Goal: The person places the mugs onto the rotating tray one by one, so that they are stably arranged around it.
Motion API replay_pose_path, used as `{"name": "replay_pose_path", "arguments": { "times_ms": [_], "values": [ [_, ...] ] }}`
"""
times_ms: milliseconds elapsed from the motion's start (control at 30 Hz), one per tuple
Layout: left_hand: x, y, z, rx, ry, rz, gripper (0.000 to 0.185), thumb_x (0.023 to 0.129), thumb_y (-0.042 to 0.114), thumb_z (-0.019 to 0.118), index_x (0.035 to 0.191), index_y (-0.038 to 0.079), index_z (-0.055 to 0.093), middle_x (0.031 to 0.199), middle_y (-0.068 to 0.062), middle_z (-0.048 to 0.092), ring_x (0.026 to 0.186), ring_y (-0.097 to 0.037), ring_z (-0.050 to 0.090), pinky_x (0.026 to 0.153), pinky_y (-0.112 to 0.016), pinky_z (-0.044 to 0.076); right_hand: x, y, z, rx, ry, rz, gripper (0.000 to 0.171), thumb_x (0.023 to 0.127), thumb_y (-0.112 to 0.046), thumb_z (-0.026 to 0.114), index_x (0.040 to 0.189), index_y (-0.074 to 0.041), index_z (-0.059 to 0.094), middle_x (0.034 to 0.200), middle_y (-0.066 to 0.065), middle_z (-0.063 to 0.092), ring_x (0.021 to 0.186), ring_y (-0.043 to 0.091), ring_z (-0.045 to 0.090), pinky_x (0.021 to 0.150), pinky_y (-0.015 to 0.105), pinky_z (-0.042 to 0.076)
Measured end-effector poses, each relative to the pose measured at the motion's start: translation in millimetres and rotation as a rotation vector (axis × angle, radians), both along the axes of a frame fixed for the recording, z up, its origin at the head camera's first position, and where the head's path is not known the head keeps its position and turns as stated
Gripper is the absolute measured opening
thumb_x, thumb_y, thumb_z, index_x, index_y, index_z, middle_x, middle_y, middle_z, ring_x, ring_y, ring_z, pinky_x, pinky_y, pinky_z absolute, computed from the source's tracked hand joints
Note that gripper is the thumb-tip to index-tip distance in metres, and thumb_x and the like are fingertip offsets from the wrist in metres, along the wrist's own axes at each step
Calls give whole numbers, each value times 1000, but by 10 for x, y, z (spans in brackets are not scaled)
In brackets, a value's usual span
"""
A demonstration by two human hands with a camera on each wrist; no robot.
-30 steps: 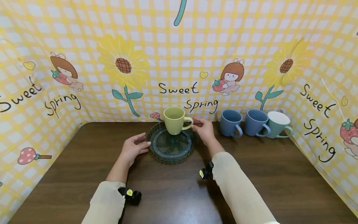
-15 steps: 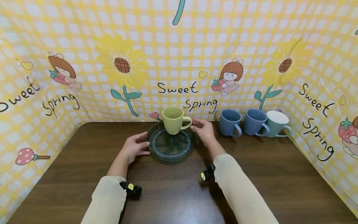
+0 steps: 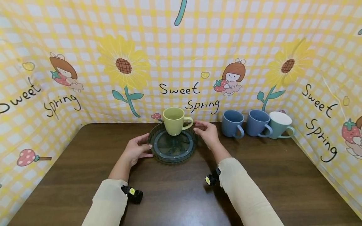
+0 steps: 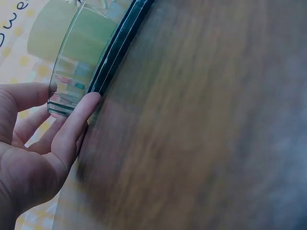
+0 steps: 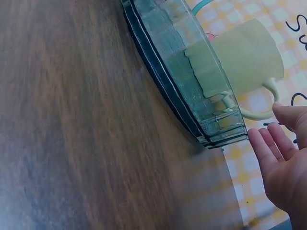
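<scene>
The dark brown worktop (image 3: 169,179) before me shows its wood grain, with a pale sheen near my side and a rounded far left corner. Yellow-and-white checked cloth (image 3: 172,47) walls it in at the back and both sides, printed with sunflowers (image 3: 123,66) and the black lettering "Sweet Spring". Near the back of the worktop sits a round, clear dark-green tray (image 3: 173,146); the yellow-green mug (image 3: 173,122) stands upright on its far part, handle to the right. My left hand (image 3: 134,150) is spread against the tray's left edge, thumb at the rim. My right hand (image 3: 208,135) is loosely spread by the right rim, thumb just beside the mug's handle. Farther right, two blue mugs (image 3: 232,124) and a teal mug (image 3: 275,130) with a white inside stand along the cloth.
</scene>
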State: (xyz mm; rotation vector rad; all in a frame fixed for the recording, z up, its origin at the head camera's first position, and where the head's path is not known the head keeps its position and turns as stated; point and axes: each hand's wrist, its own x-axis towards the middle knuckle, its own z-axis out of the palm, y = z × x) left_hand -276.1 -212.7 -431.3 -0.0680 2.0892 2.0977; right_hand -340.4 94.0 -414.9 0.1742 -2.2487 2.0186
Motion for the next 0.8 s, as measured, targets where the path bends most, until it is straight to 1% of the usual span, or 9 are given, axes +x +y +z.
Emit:
{"name": "replay_pose_path", "arguments": {
  "times_ms": [167,333,533,700,800],
  "values": [
    [20,11,-3,6,-5,17,66,95,-7,56,153,5,28,151,-24,28,103,-29,61,77,-43,60,30,12,-1,0,1,1,37,87,5,70,123,3,65,114,21,65,99,24,63,79,28,58],
    [34,38,-12,20,2,36,67,94,-9,56,153,4,28,148,-25,30,101,-27,62,76,-42,60,37,33,-10,4,14,2,36,86,5,70,122,3,66,114,21,65,98,24,63,78,28,59],
    [65,75,-20,26,7,58,68,93,-11,55,153,2,27,147,-26,31,109,-31,56,75,-42,60,66,58,-8,0,31,19,36,86,5,70,122,5,65,115,24,64,98,25,63,79,29,59],
    [88,106,-21,34,16,80,68,92,-12,56,153,1,27,145,-26,31,114,-34,51,74,-41,60,93,97,-7,-19,49,28,37,85,6,71,122,5,65,118,28,62,97,25,64,78,28,59],
    [101,125,-21,39,17,87,69,92,-12,56,153,2,27,145,-26,30,116,-36,51,75,-42,60,121,131,7,-6,55,17,38,83,4,74,120,2,67,114,23,65,100,25,64,80,28,58]
  ]
}}
